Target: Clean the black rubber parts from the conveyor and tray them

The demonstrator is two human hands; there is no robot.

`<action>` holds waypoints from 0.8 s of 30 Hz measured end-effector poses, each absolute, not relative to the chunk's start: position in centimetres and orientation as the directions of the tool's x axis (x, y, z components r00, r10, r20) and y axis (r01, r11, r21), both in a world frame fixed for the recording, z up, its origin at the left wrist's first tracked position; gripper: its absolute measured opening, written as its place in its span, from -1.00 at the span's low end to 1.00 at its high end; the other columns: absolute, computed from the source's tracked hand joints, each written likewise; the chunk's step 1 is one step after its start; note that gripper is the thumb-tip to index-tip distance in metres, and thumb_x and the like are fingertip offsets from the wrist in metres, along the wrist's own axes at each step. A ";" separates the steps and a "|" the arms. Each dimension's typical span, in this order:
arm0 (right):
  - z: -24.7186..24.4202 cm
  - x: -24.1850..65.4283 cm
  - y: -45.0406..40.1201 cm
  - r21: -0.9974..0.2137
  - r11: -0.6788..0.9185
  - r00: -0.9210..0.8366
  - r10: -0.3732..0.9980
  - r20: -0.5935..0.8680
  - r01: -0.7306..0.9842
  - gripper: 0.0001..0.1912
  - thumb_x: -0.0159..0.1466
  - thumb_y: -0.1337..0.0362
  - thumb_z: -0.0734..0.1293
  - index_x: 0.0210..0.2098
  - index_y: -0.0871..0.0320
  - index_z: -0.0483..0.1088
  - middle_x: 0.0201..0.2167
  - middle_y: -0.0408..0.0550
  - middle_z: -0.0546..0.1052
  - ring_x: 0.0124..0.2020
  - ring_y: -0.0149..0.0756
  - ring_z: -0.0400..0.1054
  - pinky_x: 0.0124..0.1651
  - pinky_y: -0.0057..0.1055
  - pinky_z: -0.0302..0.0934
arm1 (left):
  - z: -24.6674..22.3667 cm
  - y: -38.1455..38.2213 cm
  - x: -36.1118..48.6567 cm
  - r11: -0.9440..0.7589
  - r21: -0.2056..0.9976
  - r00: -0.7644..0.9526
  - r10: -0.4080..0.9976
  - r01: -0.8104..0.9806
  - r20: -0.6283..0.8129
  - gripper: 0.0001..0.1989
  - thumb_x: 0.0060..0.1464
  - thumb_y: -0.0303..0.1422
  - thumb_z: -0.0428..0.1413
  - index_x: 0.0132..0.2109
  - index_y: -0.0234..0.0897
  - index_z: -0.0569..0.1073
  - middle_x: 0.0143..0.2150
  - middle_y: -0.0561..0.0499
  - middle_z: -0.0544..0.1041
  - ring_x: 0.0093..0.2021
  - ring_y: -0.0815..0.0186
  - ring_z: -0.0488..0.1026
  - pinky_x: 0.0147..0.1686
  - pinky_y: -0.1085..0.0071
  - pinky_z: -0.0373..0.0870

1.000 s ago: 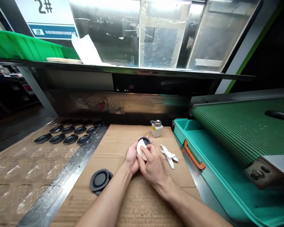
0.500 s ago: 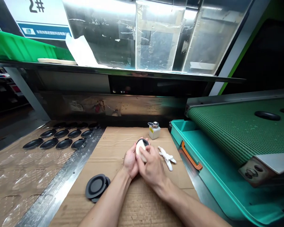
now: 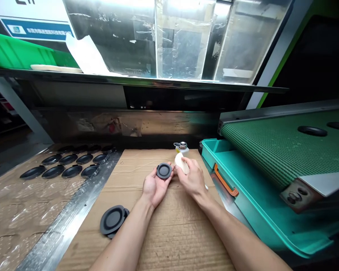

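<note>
My left hand [image 3: 156, 188] is palm up over the cardboard [image 3: 172, 233], its fingers curled under a small round black part [image 3: 164, 171] with a raised ring. Just to the right, my right hand [image 3: 193, 178] pinches a white oval pad [image 3: 181, 163], held apart from the black part. Behind the pad stands a white bottle [image 3: 182, 147] with a metal cap, partly covered. A pair of stacked black discs [image 3: 113, 219] lies at the left of the cardboard, beside my left forearm.
Black round parts [image 3: 71, 171] sit in a clear moulded tray [image 3: 25, 210] at left. At right are a teal bin [image 3: 260, 214] with an orange handle and a green conveyor [image 3: 271, 143] carrying black rings [image 3: 312, 131]. A shelf edge [image 3: 169, 83] crosses above.
My right hand has lifted the white pad off the black part and moved right, uncovering the part's face. It now hides most of the white item on the cardboard. The view has shifted slightly.
</note>
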State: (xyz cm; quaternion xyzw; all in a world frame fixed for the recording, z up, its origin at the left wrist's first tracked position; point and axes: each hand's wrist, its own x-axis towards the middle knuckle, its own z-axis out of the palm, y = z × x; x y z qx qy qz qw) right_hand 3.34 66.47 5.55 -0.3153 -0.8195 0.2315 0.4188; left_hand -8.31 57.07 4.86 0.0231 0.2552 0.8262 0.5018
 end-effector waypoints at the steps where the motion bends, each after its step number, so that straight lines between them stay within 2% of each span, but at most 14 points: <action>1: 5.7 3.5 66.6 -0.679 0.684 -0.458 0.710 0.535 0.268 -0.53 0.21 0.14 0.35 0.09 0.16 0.36 -0.04 0.09 0.43 -0.03 -0.13 0.33 0.05 -0.24 0.24 | 4.9 57.1 -8.3 -0.366 0.440 -0.494 0.841 -0.820 -0.219 -0.66 0.32 -0.38 -0.16 0.06 -0.43 0.41 0.08 -0.32 0.50 0.04 0.06 0.51 -0.03 0.09 0.52; 3: 5.9 3.9 66.3 -0.717 0.670 -0.541 0.682 0.491 0.193 -0.48 0.15 0.14 0.39 0.08 0.12 0.35 -0.03 0.04 0.43 -0.05 -0.17 0.35 0.02 -0.29 0.26 | 5.1 57.2 -8.0 -0.367 0.440 -0.490 0.847 -0.819 -0.206 -0.67 0.31 -0.39 -0.15 0.03 -0.42 0.43 0.05 -0.29 0.52 0.03 0.09 0.51 -0.01 0.12 0.51; 7: 6.5 4.6 65.5 -0.723 0.667 -0.727 0.585 0.360 0.179 -0.51 0.08 0.20 0.42 0.01 0.04 0.40 -0.12 -0.10 0.51 -0.12 -0.24 0.39 -0.10 -0.37 0.26 | 5.2 57.2 -7.5 -0.360 0.461 -0.482 0.858 -0.811 -0.177 -0.69 0.23 -0.42 -0.09 -0.01 -0.44 0.47 -0.03 -0.27 0.55 0.01 0.09 0.51 0.03 0.14 0.48; 10: 6.7 4.8 65.3 -0.739 0.646 -0.752 0.579 0.314 0.190 -0.54 0.13 0.18 0.39 0.04 0.02 0.40 -0.17 -0.13 0.53 -0.19 -0.26 0.41 -0.17 -0.39 0.24 | 5.0 57.3 -7.3 -0.356 0.472 -0.482 0.858 -0.807 -0.177 -0.67 0.23 -0.40 -0.08 0.01 -0.41 0.47 -0.06 -0.25 0.55 -0.01 0.07 0.51 0.03 0.09 0.47; 14: 6.2 4.3 65.4 -0.778 0.606 -0.722 0.612 0.322 0.166 -0.68 0.24 0.15 0.31 -0.03 0.06 0.46 -0.24 -0.12 0.54 -0.25 -0.30 0.40 -0.19 -0.40 0.23 | 4.8 57.4 -7.0 -0.352 0.514 -0.487 0.860 -0.782 -0.152 -0.71 0.27 -0.36 -0.05 0.03 -0.34 0.46 -0.03 -0.22 0.54 -0.02 0.09 0.52 0.04 0.07 0.46; 16: 5.8 3.9 65.4 -0.848 0.517 -0.713 0.639 0.290 0.119 -0.70 0.25 0.14 0.30 -0.08 0.10 0.46 -0.31 -0.12 0.54 -0.31 -0.32 0.39 -0.25 -0.43 0.22 | 4.7 57.4 -6.7 -0.347 0.554 -0.482 0.869 -0.757 -0.115 -0.72 0.26 -0.38 -0.03 0.05 -0.30 0.44 0.00 -0.18 0.53 -0.01 0.12 0.52 0.05 0.10 0.45; 18: 5.6 3.7 65.5 -0.932 0.356 -0.726 0.657 0.202 0.063 -0.70 0.22 0.13 0.33 -0.13 0.17 0.46 -0.38 -0.11 0.52 -0.40 -0.36 0.37 -0.36 -0.48 0.19 | 4.7 57.3 -6.5 -0.336 0.591 -0.478 0.873 -0.734 -0.098 -0.73 0.25 -0.39 -0.01 0.05 -0.28 0.44 0.00 -0.17 0.53 -0.01 0.13 0.52 0.07 0.12 0.44; 21: 5.9 4.0 65.9 -0.989 0.136 -0.804 0.594 0.030 0.064 -0.73 0.14 0.17 0.37 -0.23 0.22 0.46 -0.48 -0.13 0.49 -0.51 -0.42 0.31 -0.48 -0.54 0.09 | 4.6 57.1 -6.4 -0.309 0.616 -0.476 0.871 -0.724 -0.124 -0.75 0.24 -0.38 0.01 0.02 -0.30 0.46 0.00 -0.18 0.54 -0.01 0.12 0.52 0.06 0.12 0.44; 24: 6.4 4.7 66.6 -0.981 0.140 -0.826 0.562 -0.036 0.138 -0.77 0.09 0.23 0.37 -0.29 0.24 0.50 -0.50 -0.13 0.49 -0.53 -0.43 0.29 -0.50 -0.55 0.06 | 4.6 57.0 -6.5 -0.286 0.618 -0.457 0.879 -0.732 -0.134 -0.74 0.24 -0.35 0.01 0.02 -0.31 0.46 0.02 -0.20 0.53 0.01 0.10 0.51 0.05 0.11 0.45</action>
